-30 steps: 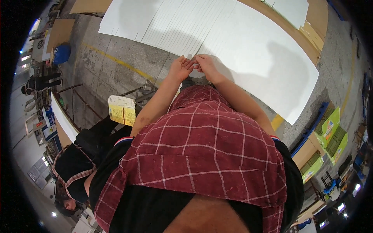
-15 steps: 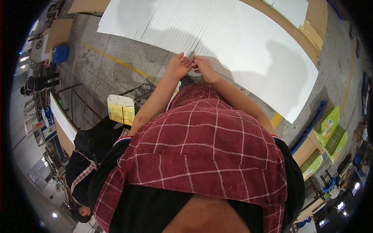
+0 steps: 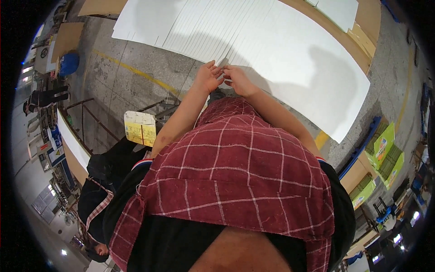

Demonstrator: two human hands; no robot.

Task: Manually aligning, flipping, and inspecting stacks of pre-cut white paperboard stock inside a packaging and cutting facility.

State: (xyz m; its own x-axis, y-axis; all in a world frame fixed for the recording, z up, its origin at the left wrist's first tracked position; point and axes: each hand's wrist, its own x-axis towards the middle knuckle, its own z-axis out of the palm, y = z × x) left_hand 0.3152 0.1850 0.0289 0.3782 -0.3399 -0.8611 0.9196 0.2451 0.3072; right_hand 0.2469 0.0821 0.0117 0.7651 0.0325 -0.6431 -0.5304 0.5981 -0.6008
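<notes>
Grey concrete floor (image 3: pixel 136 54) with a yellow painted line, warehouse clutter around the rim. Big white sheets (image 3: pixel 290 59), ribbed like corrugated board, lie fanned flat on the floor just ahead of the grip. Left hand (image 3: pixel 207 77) and right hand (image 3: pixel 236 80) meet at the near edge of the sheets, fingertips touching each other; both look pinched on that edge or on something small there, but I cannot tell which, too small. Sheets likely light yet wide and floppy, stiff along the ribs, easy to crease, edges may cut; best taken at the near edge with hands spread apart, not at one corner. Left of and behind the grip: yellow carton (image 3: pixel 140 128), another person in dark clothes (image 3: pixel 102 181). Right and behind the grip: green boxes (image 3: pixel 385 149). Far beyond the sheets, brown cardboard (image 3: pixel 358 36).
</notes>
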